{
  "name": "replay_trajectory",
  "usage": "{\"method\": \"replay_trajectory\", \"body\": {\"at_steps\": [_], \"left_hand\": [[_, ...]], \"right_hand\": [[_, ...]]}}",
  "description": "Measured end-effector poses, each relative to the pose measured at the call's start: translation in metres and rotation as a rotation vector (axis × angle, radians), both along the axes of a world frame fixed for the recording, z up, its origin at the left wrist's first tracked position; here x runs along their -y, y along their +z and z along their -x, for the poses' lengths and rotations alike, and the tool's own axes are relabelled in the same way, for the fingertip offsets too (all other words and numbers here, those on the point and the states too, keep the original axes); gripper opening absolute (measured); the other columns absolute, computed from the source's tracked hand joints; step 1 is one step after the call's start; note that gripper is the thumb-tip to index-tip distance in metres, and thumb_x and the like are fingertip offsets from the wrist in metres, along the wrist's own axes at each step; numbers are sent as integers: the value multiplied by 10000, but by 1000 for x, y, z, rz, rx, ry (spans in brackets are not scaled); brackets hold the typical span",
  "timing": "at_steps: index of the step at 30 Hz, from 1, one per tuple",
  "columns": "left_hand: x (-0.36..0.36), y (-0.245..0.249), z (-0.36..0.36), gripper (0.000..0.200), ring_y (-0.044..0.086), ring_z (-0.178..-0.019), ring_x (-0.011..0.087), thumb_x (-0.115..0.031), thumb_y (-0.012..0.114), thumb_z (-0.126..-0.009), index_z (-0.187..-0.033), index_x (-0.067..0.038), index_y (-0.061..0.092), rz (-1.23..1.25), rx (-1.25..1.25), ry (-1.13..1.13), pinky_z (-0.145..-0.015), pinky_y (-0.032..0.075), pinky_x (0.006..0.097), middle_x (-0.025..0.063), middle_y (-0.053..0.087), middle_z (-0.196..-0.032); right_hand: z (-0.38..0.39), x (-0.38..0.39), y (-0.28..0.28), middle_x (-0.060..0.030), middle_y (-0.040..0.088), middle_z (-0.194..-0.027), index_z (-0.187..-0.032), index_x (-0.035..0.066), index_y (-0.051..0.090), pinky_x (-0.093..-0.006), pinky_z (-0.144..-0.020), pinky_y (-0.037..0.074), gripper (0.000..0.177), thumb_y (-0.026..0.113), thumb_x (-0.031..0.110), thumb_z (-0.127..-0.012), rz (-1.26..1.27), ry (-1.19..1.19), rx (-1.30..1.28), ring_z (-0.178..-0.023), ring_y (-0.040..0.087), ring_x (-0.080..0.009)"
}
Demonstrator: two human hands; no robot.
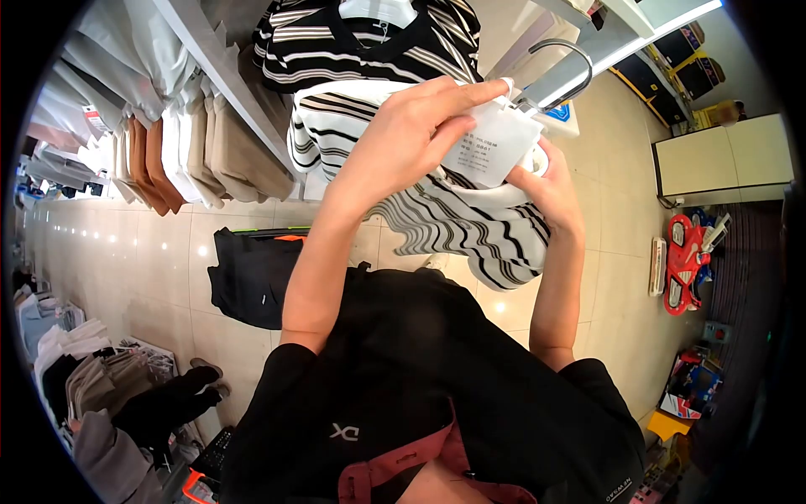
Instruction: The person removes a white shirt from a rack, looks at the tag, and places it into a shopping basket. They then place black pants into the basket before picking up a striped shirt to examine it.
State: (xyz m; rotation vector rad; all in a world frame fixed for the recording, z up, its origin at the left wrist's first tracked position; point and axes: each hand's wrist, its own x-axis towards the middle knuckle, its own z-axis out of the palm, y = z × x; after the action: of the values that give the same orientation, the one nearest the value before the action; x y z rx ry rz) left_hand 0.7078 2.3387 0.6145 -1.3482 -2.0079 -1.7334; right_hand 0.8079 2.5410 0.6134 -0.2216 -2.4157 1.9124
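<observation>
My left hand (395, 139) reaches over a striped white, black and grey shirt (504, 244) that hangs from a hanger with a metal hook (583, 71). Its thumb and index finger are closed at the upper left edge of a white printed tag (495, 147). The small print on it is too blurred to read fully. My right hand (550, 185) grips the shirt at its white collar, thumb in front, near the lower right of the tag. Its other fingers are partly hidden behind the garment.
Behind hangs a black striped shirt (369, 63). Racks of clothes (151, 160) line the left, with another clothing stand (101, 378) lower left. Black folded cloth (252, 277) lies left of my body. A white cabinet (722, 155) and a red toy-like object (684, 260) stand at right.
</observation>
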Motion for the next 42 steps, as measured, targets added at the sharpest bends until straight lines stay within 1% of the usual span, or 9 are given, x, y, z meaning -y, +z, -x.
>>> {"method": "replay_trajectory", "body": {"at_steps": [9,11,15,23,30,32,38,42], "left_hand": [[0,0,-3,468,442,-604,129,19,622,-807,-1247,-141,619,-47,14,19,-567,405,257,41,538,-749],[0,-1,-3,470,452,-606,128,18,622,-807,-1249,-142,617,-52,2,20,-567,408,257,39,535,-740],[0,-1,-2,470,455,-604,130,15,624,-807,-1249,-143,616,-56,-5,19,-566,409,260,39,533,-733],[-1,-2,-2,436,481,-615,121,11,623,-812,-1228,-121,627,-56,22,9,-569,423,247,41,597,-796],[-1,-4,0,421,485,-620,118,8,628,-812,-1214,-117,637,-54,16,11,-569,422,244,43,614,-816],[-2,-4,1,415,489,-625,117,7,628,-814,-1210,-117,640,-46,24,12,-570,424,244,48,642,-860],[-2,-4,1,396,501,-638,119,7,625,-820,-1196,-115,649,-42,51,-10,-581,436,244,57,673,-940],[-4,-6,1,391,510,-648,119,9,625,-820,-1191,-112,651,-57,61,-3,-583,439,243,59,677,-957]], "right_hand": [[-1,2,1,-77,649,-1055,-1257,-10,536,-282,-835,480,551,706,104,-746,-21,1,-17,-941,607,-135],[-2,2,2,-83,631,-1093,-1221,-19,533,-303,-867,481,545,722,149,-738,-54,-6,2,-968,607,-150],[-4,3,2,-75,651,-1043,-1244,-9,543,-282,-828,481,535,701,104,-746,-36,-24,-6,-929,609,-135],[-4,1,0,-80,650,-1032,-1232,-15,541,-285,-816,486,518,695,105,-751,-24,-18,-8,-919,610,-140],[-3,-1,0,-80,649,-1031,-1230,-19,541,-285,-817,486,515,693,105,-753,-40,-13,-10,-920,609,-137],[-3,-2,-2,-81,648,-1037,-1235,-23,537,-283,-818,486,520,693,101,-754,-11,-7,-11,-926,608,-135],[-1,-3,2,-82,647,-1047,-1255,-25,525,-279,-823,484,537,699,93,-761,-31,3,1,-935,605,-132],[1,-4,2,-83,649,-1046,-1258,-27,523,-279,-825,484,543,703,91,-760,-18,1,8,-935,605,-132]]}}
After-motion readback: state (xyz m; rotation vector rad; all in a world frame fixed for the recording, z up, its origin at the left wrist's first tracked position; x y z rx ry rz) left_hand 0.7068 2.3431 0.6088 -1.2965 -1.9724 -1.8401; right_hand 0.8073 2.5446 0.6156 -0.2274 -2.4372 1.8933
